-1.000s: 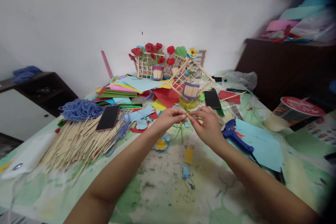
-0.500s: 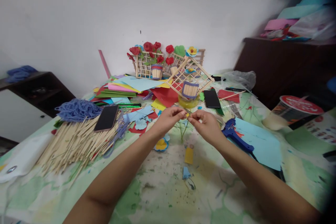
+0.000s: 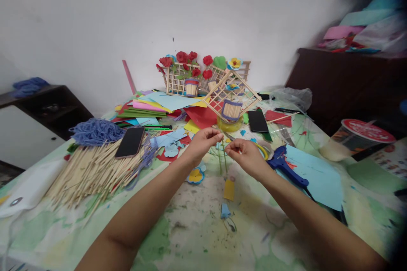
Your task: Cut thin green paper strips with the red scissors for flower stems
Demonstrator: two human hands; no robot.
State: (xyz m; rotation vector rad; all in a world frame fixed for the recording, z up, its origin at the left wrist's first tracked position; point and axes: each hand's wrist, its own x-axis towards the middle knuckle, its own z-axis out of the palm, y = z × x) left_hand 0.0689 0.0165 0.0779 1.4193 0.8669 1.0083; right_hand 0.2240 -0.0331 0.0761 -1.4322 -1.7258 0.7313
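Note:
In the head view my left hand (image 3: 203, 146) is closed in a pinch on the top of a thin green stem (image 3: 225, 163) that hangs down over the table. Just below and to the right, my right hand (image 3: 246, 156) has its thumb and fingers pressed together beside this stem; what it holds, if anything, is too small to make out. Under my left wrist lies a blue and yellow paper flower (image 3: 195, 175). Scissors with a yellow handle (image 3: 263, 151) lie partly hidden behind my right hand. A yellow paper piece (image 3: 229, 189) and a blue scrap (image 3: 225, 210) lie nearer me.
Bamboo sticks (image 3: 92, 169), blue yarn (image 3: 97, 131) and a phone (image 3: 129, 142) are at left. Stick lattices with paper flowers (image 3: 182, 78) stand at the back. On the right lie a blue glue gun (image 3: 288, 167), light-blue paper (image 3: 324, 182) and another phone (image 3: 257, 121).
My hands have drawn slightly apart, my right hand moving lower along the stem. The small yellow bit seen between my fingertips no longer shows. The scissors' yellow handle has come into view.

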